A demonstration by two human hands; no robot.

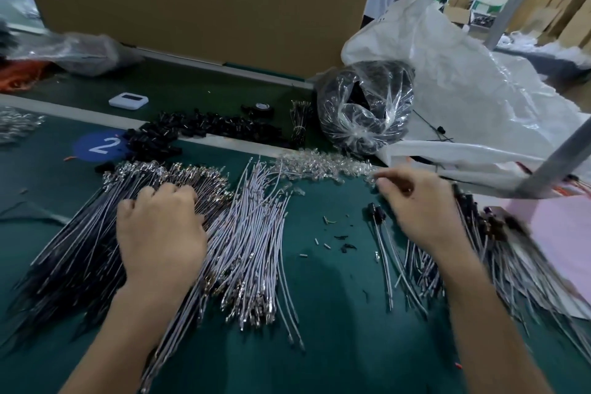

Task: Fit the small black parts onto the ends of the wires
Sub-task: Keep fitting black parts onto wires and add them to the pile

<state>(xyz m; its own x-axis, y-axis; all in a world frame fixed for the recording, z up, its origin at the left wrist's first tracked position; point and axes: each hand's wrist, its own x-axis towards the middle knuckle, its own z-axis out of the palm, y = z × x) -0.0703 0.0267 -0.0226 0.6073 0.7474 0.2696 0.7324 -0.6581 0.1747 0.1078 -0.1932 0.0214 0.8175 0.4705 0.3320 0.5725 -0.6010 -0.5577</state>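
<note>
Our left hand (160, 233) lies curled on the wires (80, 233) (grip unclear), whose ends point away toward the small black parts (198, 126) just beyond it; our right hand (415, 201), farther off, is curled too, its hold indiscernible.

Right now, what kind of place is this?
Probably a factory assembly bench: heaps of wires and black parts on a green mat, stacked cartons behind.

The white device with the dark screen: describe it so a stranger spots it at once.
Start at the big brown cardboard sheet standing behind the green table. Before its base, left of centre, lies the small flat white rectangular device. Alone there, it is the only white, dark-screened thing.
</note>
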